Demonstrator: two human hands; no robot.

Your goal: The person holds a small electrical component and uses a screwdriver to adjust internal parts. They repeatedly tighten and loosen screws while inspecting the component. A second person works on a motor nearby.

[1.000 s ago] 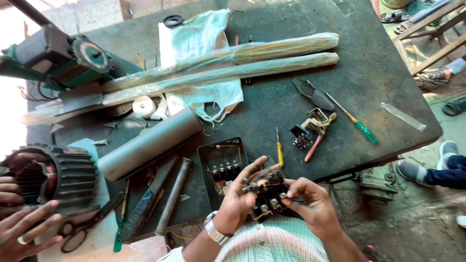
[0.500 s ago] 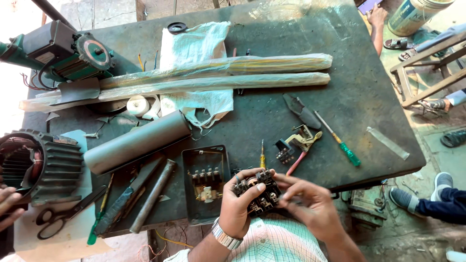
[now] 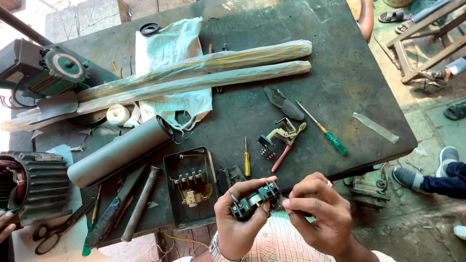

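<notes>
**Both hands on a small terminal block at the lower centre of the frame**

At the far left edge sits a finned motor housing (image 3: 36, 187), with another person's fingertips (image 3: 6, 228) showing just below it in the lower left corner. Scissors (image 3: 56, 229) lie beside them. In the upper left stands a green motor (image 3: 53, 70). A grey tube (image 3: 119, 151) lies slantwise across the left-centre of the dark worktable (image 3: 340, 53), with a dark metal rod (image 3: 141, 204) below it. Two long wrapped bundles (image 3: 194, 75) stretch from the left toward the upper middle, over a pale woven sack (image 3: 170, 48).

Left of centre, low in the frame, an open black switch box (image 3: 190, 191) lies on the table with its contacts showing. A yellow-handled screwdriver (image 3: 247, 162) lies just to its right.

At the lower centre, the left hand (image 3: 238, 223) is closed around a black terminal block (image 3: 252, 200), held above the table's near edge, thumb and fingers clamped on it. The right hand (image 3: 320, 216) meets the block's right end, its fingertips pinched together there; whether they grip a small part or the block itself is hard to tell.

Further right on the table lie a red-handled crimping tool (image 3: 281, 140) and a green-handled screwdriver (image 3: 325, 131). A clear strip (image 3: 376, 127) lies near the right edge.
</notes>
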